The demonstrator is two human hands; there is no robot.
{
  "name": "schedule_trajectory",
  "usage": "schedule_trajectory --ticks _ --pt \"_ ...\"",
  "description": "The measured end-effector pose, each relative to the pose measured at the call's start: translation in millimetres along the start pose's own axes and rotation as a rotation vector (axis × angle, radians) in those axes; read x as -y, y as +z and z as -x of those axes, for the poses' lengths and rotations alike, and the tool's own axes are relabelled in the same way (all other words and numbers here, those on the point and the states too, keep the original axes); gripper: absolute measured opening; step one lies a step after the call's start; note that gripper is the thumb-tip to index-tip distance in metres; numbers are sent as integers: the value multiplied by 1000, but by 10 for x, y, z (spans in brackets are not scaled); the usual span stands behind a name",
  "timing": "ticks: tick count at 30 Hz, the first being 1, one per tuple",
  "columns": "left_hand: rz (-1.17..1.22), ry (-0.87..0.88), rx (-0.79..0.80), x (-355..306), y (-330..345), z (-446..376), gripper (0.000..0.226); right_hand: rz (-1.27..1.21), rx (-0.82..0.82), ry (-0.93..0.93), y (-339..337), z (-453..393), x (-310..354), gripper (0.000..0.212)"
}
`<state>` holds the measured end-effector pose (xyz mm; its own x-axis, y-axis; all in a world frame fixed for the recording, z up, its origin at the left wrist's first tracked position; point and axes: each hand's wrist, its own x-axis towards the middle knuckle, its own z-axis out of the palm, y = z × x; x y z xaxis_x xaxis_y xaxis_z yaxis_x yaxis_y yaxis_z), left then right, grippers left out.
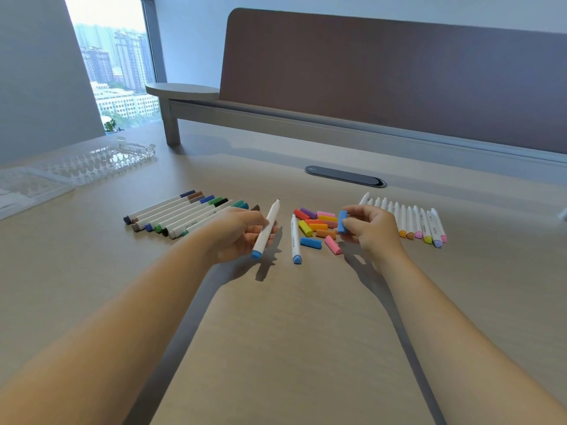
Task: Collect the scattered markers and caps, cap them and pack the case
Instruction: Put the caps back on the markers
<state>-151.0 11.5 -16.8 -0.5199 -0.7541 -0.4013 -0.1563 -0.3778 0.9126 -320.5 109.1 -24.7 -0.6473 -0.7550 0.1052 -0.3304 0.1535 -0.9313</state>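
Note:
My left hand [237, 233] grips an uncapped white marker with a blue end [266, 230], its tip pointing away and up. My right hand [369, 227] pinches a blue cap [342, 221] a short way to the right of that marker. Between my hands lies a pile of loose caps [317, 227] in red, yellow, orange, pink, purple and blue. Another uncapped blue-ended marker [295, 240] lies beside the pile. A row of capped markers [184, 214] lies at the left. A row of uncapped markers [408, 219] lies at the right.
The clear plastic marker case [101, 159] with its honeycomb insert lies open at the far left, its lid [24, 185] beside it. A dark cable grommet [345, 176] sits in the desk behind the caps. A brown partition [399, 78] closes off the back.

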Motion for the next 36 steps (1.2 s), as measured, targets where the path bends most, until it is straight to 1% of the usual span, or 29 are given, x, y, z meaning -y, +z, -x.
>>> schedule_trajectory --ticks 1,2,4,6,8,10,12,13,15,18,20,23,26,31,36 --pt "4 -4 7 4 1 7 29 -21 3 25 5 -7 6 30" --pt "8 -8 17 10 4 15 29 9 -3 28 8 -13 2 29" --pt "13 -15 34 19 20 28 28 240 -20 -40 3 -26 -35 29" --pt "16 -14 49 22 37 33 25 503 32 -111 3 -27 -80 30" --pt "24 -15 72 22 44 34 20 671 81 -136 18 -32 -117 30" --pt "25 -17 91 21 38 37 17 736 34 -203 47 -48 -120 31" --pt "46 -15 99 17 26 43 17 734 -12 -310 96 -55 -90 31" --pt "57 -15 102 15 20 51 17 728 7 -354 131 -51 -68 31" --pt "77 -16 104 15 3 66 19 753 107 -412 212 -31 -35 30" --pt "96 -13 98 20 -34 80 25 857 217 -464 299 1 -15 28" --pt "97 -9 89 21 -57 86 26 925 242 -490 317 3 -8 28" --pt "44 19 45 29 -76 77 28 995 227 -523 306 1 -10 27" --pt "-27 60 10 44 -72 67 30 953 192 -516 268 17 -23 28" --pt "-136 148 -39 62 -3 115 28 612 73 -393 190 22 56 37" --pt "-393 313 -59 80 69 123 27 380 -8 -274 142 11 122 39"
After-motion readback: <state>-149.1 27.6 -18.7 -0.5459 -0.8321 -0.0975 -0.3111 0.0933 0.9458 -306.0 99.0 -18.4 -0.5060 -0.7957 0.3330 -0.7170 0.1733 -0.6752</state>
